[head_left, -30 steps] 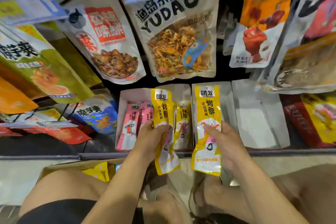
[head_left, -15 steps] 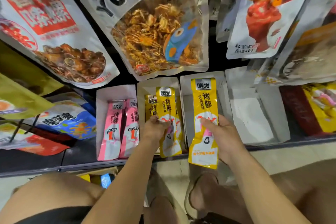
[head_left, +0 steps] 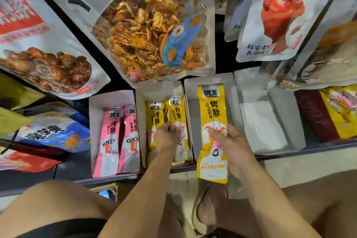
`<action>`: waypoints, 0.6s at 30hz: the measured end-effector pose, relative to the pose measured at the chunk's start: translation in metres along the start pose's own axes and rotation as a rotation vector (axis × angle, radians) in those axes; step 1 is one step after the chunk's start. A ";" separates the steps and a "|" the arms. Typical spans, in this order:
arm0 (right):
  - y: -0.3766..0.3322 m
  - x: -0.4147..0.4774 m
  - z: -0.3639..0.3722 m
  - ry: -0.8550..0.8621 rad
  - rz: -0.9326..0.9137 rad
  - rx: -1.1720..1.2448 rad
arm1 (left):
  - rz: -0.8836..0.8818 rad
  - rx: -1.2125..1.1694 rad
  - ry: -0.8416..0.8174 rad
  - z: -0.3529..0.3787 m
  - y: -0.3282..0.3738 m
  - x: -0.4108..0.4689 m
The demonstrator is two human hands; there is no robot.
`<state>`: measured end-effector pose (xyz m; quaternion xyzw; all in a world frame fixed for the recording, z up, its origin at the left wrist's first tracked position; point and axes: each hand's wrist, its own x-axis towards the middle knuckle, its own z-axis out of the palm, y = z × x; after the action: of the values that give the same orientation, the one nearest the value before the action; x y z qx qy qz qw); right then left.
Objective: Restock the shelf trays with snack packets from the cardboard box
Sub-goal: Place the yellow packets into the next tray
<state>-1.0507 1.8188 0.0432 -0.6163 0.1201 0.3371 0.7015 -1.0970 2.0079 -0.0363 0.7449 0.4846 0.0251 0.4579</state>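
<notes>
Head view: cardboard box (head_left: 108, 189) corner shows below the shelf edge; left hand (head_left: 167, 138) grips a yellow packet (head_left: 176, 114) lying in the middle tray (head_left: 160, 88); right hand (head_left: 233, 145) grips a second yellow packet (head_left: 211, 110) over the adjacent tray (head_left: 193, 91), lower end overhanging. Snack bags (head_left: 154, 35) hang behind.

I read 啃发 on a white tab at the far end of the long yellow packet (head_left: 211, 114) right of centre, with 烤脖 in large black characters below it. The two yellow packets (head_left: 174, 111) in the tray (head_left: 160, 88) to its left show the same 啃发 and 烤脖, as do the pink packets (head_left: 114, 123) further left. The far crab pouch (head_left: 150, 31) says 脆皮肉蟹 beside cut-off letters YUD. The red-and-orange pouch (head_left: 270, 25) on the right reads 真滋味!.
</notes>
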 end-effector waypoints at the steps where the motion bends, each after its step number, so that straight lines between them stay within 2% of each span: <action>1: 0.001 0.000 0.001 0.001 0.000 -0.006 | 0.011 0.012 0.007 -0.001 0.001 -0.001; 6: 0.004 -0.003 0.007 -0.009 0.004 -0.034 | 0.070 0.123 0.041 -0.013 -0.008 0.001; 9: 0.006 -0.005 0.013 -0.028 0.013 -0.038 | 0.093 0.112 0.116 -0.037 -0.008 -0.009; 14: 0.010 -0.010 0.027 -0.069 0.042 -0.013 | 0.165 0.036 0.374 -0.079 -0.018 -0.019; 16: 0.014 -0.009 0.037 -0.085 0.064 -0.007 | 0.117 -0.003 0.384 -0.090 -0.026 -0.019; 18: 0.019 -0.006 0.050 -0.099 0.099 0.017 | 0.071 -0.024 0.304 -0.094 -0.037 -0.017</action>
<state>-1.0789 1.8639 0.0425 -0.5861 0.1185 0.4005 0.6943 -1.1771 2.0615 -0.0012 0.7436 0.5213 0.1598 0.3869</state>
